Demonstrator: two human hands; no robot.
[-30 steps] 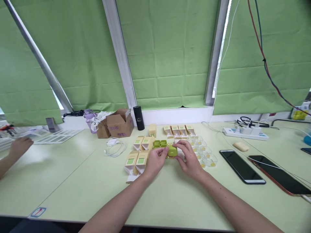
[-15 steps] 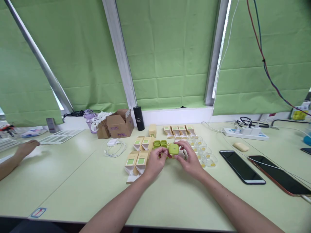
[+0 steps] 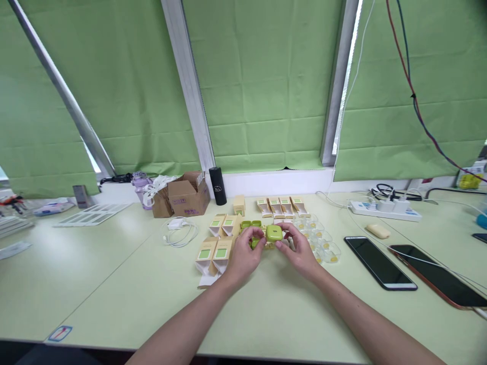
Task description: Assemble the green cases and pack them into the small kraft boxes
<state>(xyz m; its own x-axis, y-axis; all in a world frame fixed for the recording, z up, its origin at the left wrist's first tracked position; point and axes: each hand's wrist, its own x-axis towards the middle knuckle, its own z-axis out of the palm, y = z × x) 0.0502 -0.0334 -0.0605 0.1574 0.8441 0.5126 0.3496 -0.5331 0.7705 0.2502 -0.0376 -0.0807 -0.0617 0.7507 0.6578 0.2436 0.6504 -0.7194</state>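
A small glossy green case [image 3: 274, 233] with rounded corners and a dark mark on its lid is pinched by my right hand [image 3: 298, 248] along its right side. My left hand [image 3: 246, 253] is just left of the case, thumb and fingers bent together; what they hold, if anything, I cannot make out. Behind my left hand sit several more green cases [image 3: 251, 223], partly hidden. Next to my right hand stand several clear plastic cups [image 3: 326, 243] with yellow bits at the bottom. Left of my left hand are opened cream cartons [image 3: 205, 253] with green squares on them.
More cartons [image 3: 283, 206] line the back, beside a black cylinder [image 3: 217, 186] and a brown cardboard box [image 3: 188, 194]. A white charger [image 3: 177, 223] lies left. To the right are a phone [image 3: 380, 262], a second phone [image 3: 437, 274], a cream case [image 3: 378, 231] and a power strip [image 3: 384, 210].
The green case has shifted slightly right with my right hand, and my left fingertips now sit a little apart from it. Another person's hand at the far left has gone out of view.
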